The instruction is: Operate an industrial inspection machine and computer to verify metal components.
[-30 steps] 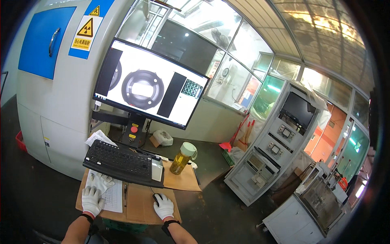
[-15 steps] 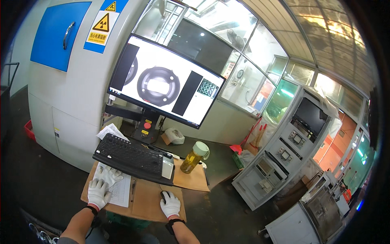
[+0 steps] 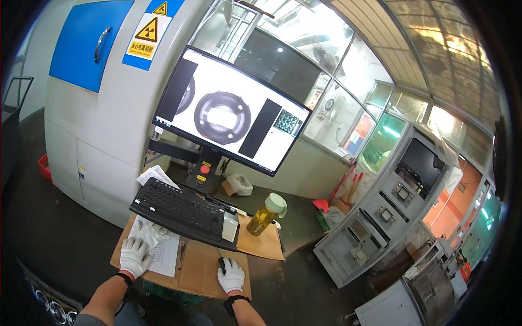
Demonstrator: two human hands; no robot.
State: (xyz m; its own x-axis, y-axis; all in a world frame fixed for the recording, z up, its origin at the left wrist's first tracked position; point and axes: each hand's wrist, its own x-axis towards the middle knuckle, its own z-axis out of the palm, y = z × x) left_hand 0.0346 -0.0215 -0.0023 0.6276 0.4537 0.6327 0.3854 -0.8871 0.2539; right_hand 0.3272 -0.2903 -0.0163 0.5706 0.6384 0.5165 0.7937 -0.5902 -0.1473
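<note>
My left hand [image 3: 134, 257] in a white work glove lies flat on the left part of the desk, fingers loosely stretched, at the edge of a printed sheet [image 3: 165, 256]. Just beyond its fingertips is a spare white glove [image 3: 150, 232], lying limp on the paper. My right hand [image 3: 231, 277], also gloved in white, rests over a black computer mouse [image 3: 221, 264] on the brown cardboard desktop [image 3: 202, 266]. Most of the mouse is hidden under the palm. A pen [image 3: 181, 255] lies between the two hands.
A black keyboard [image 3: 179, 209] sits on a raised tray before a tilted monitor [image 3: 261, 108] showing a grey ring-shaped part. Right of it stands a yellowish bottle [image 3: 265, 217] with a pale green lid. A red button [image 3: 204, 170] is below the monitor; a grey cabinet [image 3: 348, 244] stands right.
The whole scene has shifted slightly right and down in the picture. Both hands keep their places on the desk, and the monitor's picture looks the same.
</note>
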